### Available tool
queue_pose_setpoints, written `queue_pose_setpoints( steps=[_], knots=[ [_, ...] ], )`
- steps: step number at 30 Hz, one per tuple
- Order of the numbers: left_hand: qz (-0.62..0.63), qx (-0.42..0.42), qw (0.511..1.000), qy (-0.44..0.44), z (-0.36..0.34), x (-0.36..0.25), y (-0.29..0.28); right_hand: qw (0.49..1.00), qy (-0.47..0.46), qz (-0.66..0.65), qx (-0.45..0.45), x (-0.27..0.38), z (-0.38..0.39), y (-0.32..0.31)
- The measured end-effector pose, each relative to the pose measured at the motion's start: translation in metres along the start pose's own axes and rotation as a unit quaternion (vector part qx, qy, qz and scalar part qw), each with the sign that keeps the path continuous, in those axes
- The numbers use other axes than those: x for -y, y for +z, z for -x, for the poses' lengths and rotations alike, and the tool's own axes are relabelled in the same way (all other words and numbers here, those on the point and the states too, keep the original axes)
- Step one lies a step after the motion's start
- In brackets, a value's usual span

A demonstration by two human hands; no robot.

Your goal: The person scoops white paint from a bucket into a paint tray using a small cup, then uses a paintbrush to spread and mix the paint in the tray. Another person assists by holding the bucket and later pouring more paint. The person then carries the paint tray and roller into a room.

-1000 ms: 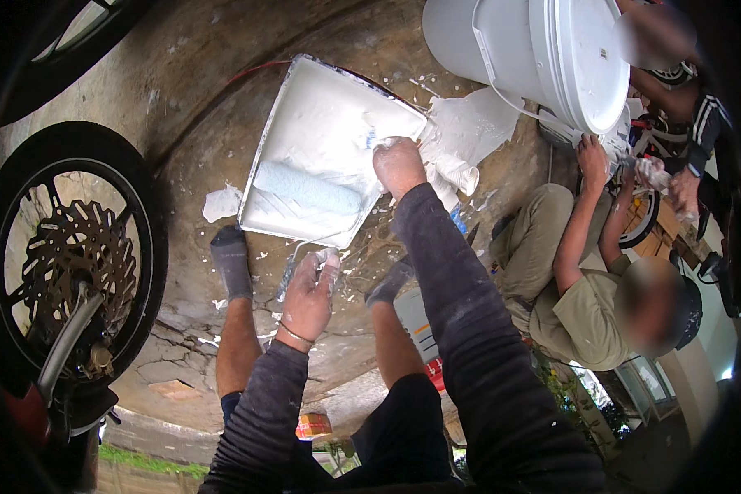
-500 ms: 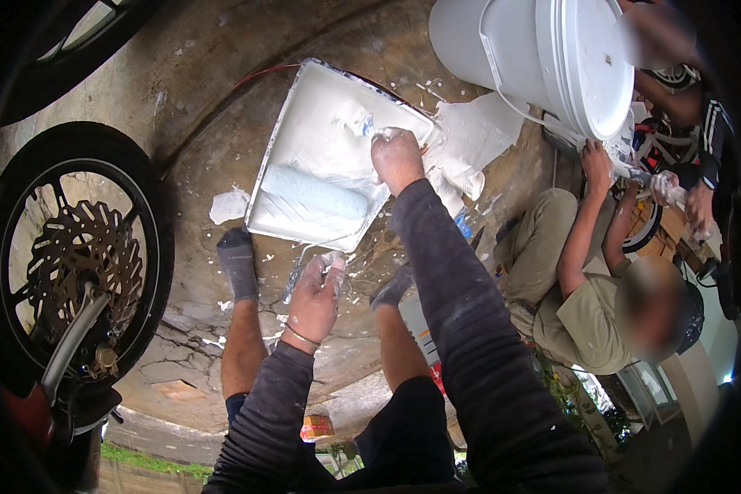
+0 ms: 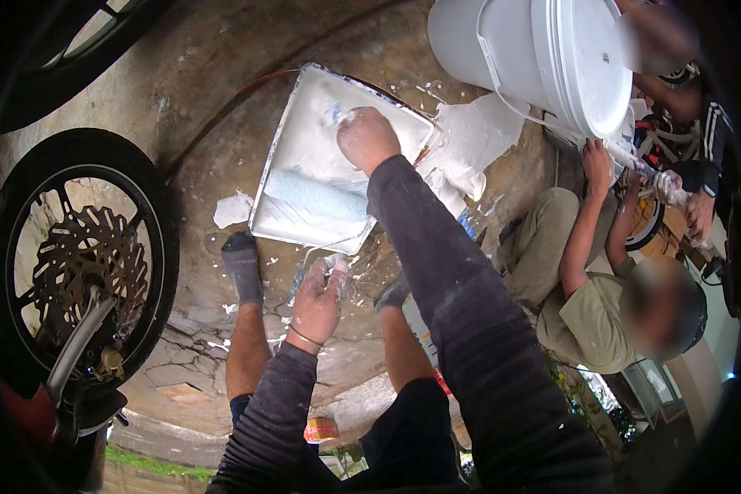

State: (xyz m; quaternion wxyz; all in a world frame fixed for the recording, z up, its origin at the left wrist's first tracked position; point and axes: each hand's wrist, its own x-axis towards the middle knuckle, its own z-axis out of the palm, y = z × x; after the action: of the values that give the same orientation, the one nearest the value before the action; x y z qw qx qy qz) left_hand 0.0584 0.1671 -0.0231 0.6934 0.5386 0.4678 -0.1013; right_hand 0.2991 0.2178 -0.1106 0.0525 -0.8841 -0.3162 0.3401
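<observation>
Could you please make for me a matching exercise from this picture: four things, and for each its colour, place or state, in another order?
1. roller sleeve
2. bucket
3. lower black wheel
4. right hand

A. at the left side of the picture
B. reaching over the paint tray
C. white, lidded
D. pale blue

Right pairs: 1-D, 2-C, 3-A, 4-B.
</observation>
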Motion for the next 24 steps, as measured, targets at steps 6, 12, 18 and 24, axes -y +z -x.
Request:
queue_pose_setpoints(
  steps=[6, 12, 18, 24],
  knots=[
    [-0.026, 0.004, 0.998, 0.053, 0.001, 0.005, 0.001, 1.0, -0.005, 0.008, 0.006, 0.006, -0.005, 0.018],
    [0.005, 0.0, 1.0, -0.012, 0.001, -0.001, -0.001, 0.995, 0.092, -0.035, -0.002, 0.005, 0.035, 0.008],
    [0.009, 0.003, 1.0, 0.014, 0.002, -0.005, -0.002, 0.998, -0.031, -0.014, 0.059, 0.014, 0.064, 0.041],
    [-0.032, 0.007, 0.999, 0.026, 0.003, 0.007, -0.001, 0.99, 0.113, -0.084, -0.005, 0.006, 0.053, 0.023]
  ],
)
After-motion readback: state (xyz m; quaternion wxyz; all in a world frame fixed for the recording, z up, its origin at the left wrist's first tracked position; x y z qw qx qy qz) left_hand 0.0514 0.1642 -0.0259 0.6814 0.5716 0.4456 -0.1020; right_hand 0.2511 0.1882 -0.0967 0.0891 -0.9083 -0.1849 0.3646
